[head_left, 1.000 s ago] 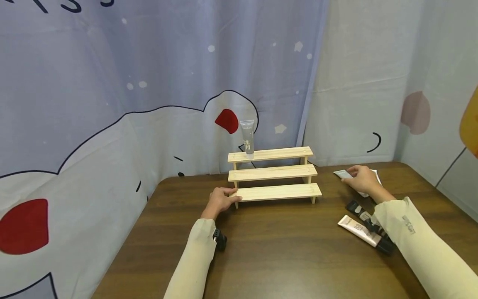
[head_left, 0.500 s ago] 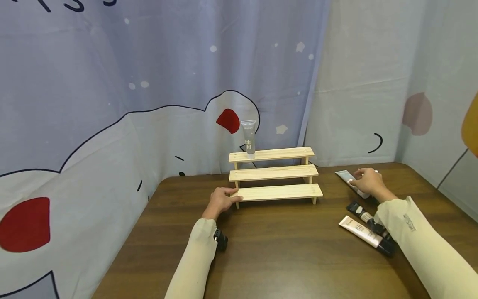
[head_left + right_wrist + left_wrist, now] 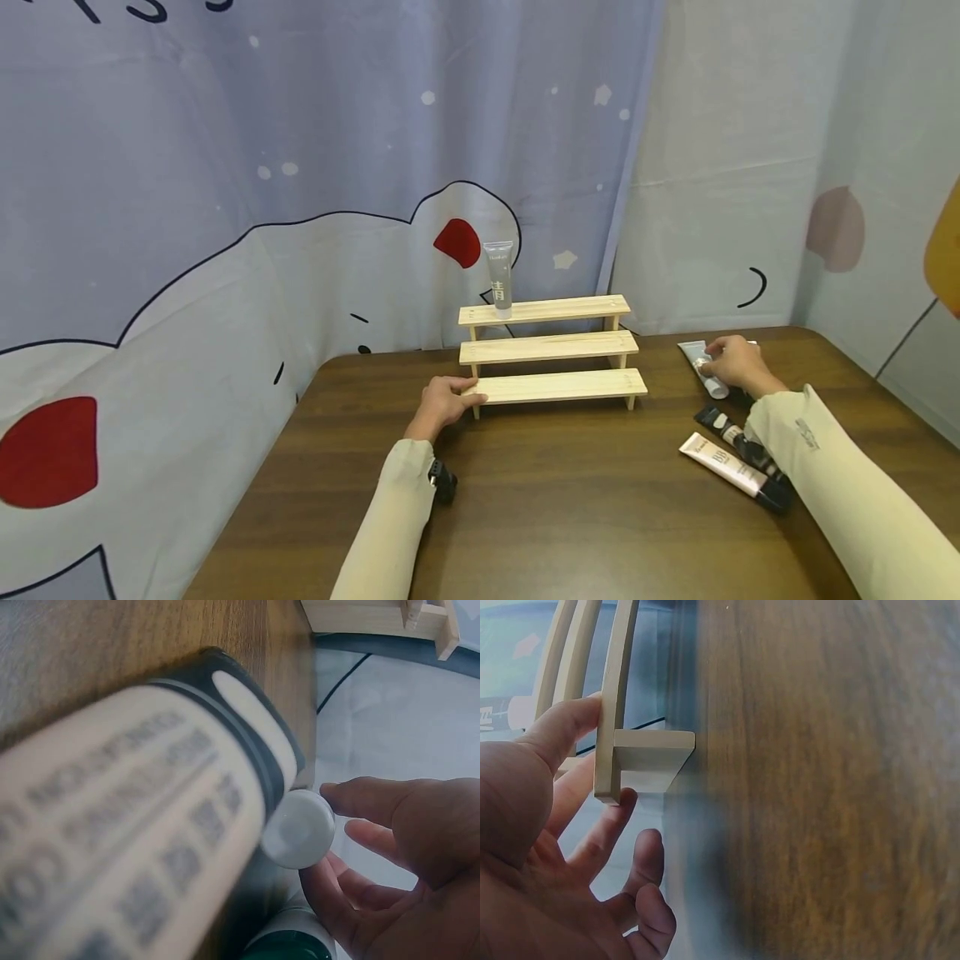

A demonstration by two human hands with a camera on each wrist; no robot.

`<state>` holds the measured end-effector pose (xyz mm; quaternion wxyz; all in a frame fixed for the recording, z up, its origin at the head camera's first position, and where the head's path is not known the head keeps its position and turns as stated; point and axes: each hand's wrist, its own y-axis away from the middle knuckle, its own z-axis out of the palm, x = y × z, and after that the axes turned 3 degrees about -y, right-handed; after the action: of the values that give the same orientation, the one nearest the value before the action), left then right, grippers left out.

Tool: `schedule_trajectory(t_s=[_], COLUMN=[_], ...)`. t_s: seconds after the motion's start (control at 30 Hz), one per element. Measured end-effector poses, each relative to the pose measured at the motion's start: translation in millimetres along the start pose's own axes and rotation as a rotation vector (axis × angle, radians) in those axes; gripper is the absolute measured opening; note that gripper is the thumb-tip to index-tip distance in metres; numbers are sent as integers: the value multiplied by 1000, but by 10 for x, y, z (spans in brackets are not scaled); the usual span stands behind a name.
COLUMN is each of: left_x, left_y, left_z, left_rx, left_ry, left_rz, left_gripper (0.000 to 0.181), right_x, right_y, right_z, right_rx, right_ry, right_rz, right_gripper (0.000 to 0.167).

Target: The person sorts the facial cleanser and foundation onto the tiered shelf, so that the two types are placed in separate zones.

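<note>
Left hand grip (image 3: pixel 444 405): clamped on lower left end of pale wooden three-tier rack (image 3: pixel 551 347). Right hand grip (image 3: pixel 738 367): pinched on light-grey, white-capped plastic tube (image 3: pixel 695 357), right rear of brown wood-grain counter (image 3: pixel 570 517).

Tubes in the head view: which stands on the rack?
The grey tube, upright on the top shelf; no other tube is on the rack.

Soft, rather dim light covers the wooden rack (image 3: pixel 551 346). The counter (image 3: pixel 592 567) shows a pale sheen in front of the rack and shadow under the sleeve (image 3: pixel 386 517) at its front left. The left wrist view bows the rack's boards and blurs the counter beside them; in the right wrist view, the beige tube (image 3: pixel 142 825), nearer than the rack, is out of focus.
</note>
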<state>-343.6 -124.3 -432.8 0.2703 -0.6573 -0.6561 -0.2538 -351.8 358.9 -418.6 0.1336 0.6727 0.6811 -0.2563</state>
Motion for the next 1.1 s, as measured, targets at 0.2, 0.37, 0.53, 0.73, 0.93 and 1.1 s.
schedule_trajectory(t_s=[0.2, 0.37, 0.53, 0.73, 0.93, 1.1], left_x=[-10, -27, -28, -15, -5, -29], left_y=[-6, -16, -10, 1, 6, -7], left_z=[-3, 9, 9, -3, -18, -10], left_rx=[4, 4, 2, -10, -20, -19], left_ry=[-1, -9, 0, 30, 31, 32], left_rz=[-13, 1, 8, -1, -12, -17], left_gripper=[40, 39, 39, 39, 39, 39], right_x=[-17, -20, 1, 26, -9, -77], right_y=[-26, -51, -81, -101, -98, -95], right_z=[26, 79, 103, 99, 106, 112], right_rx=[-11, -21, -19, -25, -26, -16], right_ry=[12, 41, 32, 35, 5, -14], right_rz=[-16, -51, -67, -61, -51, -51], right_gripper=[41, 44, 44, 43, 47, 54])
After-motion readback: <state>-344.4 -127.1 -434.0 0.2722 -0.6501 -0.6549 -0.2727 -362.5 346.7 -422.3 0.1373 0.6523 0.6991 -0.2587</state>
